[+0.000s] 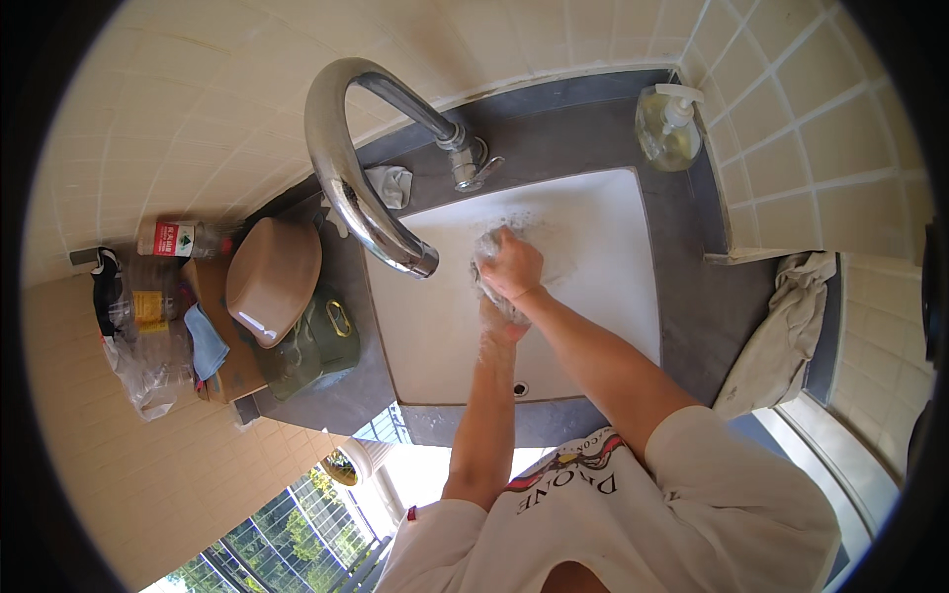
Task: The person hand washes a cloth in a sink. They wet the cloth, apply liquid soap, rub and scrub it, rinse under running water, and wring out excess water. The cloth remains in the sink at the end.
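Observation:
Both hands are over the white rectangular sink (434, 348), working on a wet, soapy grey cloth (487, 244). My right hand (515, 263) is closed in a fist around the upper part of the cloth. Below and slightly left of it, my left hand (504, 323) holds the cloth's lower part, its fingers mostly hidden by the cloth and the right hand. Suds cover the cloth and the left wrist. Dark, foamy splashes mark the basin beside the right hand. A chrome gooseneck faucet (334, 148) arches over the sink's left side; no water runs from its spout.
A clear pump soap bottle (667, 137) stands at the back right corner. A beige cloth (778, 341) drapes over the right counter end. Leftward are a brown plastic basin (274, 274), a green container (326, 337), a cardboard box (237, 363) and a plastic bottle (182, 239). A drain hole (521, 388) shows near the front.

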Demonstrator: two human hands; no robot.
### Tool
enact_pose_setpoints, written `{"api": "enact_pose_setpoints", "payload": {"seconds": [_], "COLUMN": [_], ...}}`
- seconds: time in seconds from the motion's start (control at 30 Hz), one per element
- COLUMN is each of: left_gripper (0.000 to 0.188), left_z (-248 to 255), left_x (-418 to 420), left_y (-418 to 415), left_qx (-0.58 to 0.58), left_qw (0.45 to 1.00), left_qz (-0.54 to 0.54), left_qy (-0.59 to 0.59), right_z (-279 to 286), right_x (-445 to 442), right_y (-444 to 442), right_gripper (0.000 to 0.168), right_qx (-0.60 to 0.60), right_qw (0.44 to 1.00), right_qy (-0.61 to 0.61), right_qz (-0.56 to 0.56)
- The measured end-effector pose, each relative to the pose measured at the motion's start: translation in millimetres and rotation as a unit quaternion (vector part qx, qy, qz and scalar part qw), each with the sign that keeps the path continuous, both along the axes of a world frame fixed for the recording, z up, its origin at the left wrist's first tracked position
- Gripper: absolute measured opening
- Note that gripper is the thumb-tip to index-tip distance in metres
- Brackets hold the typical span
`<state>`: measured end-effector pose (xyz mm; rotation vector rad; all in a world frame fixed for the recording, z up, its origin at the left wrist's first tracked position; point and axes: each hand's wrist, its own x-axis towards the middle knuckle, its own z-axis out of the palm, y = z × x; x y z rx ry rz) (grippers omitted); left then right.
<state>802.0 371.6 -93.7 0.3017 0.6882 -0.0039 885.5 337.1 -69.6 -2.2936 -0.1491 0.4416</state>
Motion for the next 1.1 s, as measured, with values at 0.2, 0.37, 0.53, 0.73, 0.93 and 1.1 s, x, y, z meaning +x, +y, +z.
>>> {"api": "enact_pose_setpoints", "payload": {"seconds": [0.2, 0.37, 0.53, 0.73, 0.93, 1.1], "left_gripper": [0.037, 0.039, 0.037, 0.030, 0.049, 0.057], "left_z": [3, -5, 51, 143, 166, 169], "left_x": [0, -15, -5, -13, -36, -63], "left_y": [-1, 1, 6, 32, 29, 58], "left_qx": [0.022, 0.034, 0.215, 0.422, 0.360, 0.346], "left_qw": [0.999, 0.997, 0.969, 0.899, 0.920, 0.917], "left_qz": [-0.006, -0.015, -0.047, -0.119, -0.129, -0.141], "left_qy": [0.029, 0.063, 0.111, -0.002, -0.085, -0.140], "right_z": [33, 43, 0, 8, -1, -47], "right_x": [-20, -56, -9, -15, 8, 39], "right_y": [-15, -19, -35, -103, -63, -67], "right_gripper": [0.046, 0.051, 0.049, 0.070, 0.067, 0.050], "right_qx": [0.062, 0.016, 0.003, -0.109, 0.045, 0.158], "right_qw": [0.995, 0.994, 0.995, 0.956, 0.936, 0.871], "right_qy": [-0.032, 0.026, 0.092, 0.085, -0.064, 0.255], "right_qz": [0.065, 0.101, -0.025, 0.257, 0.344, 0.389]}}
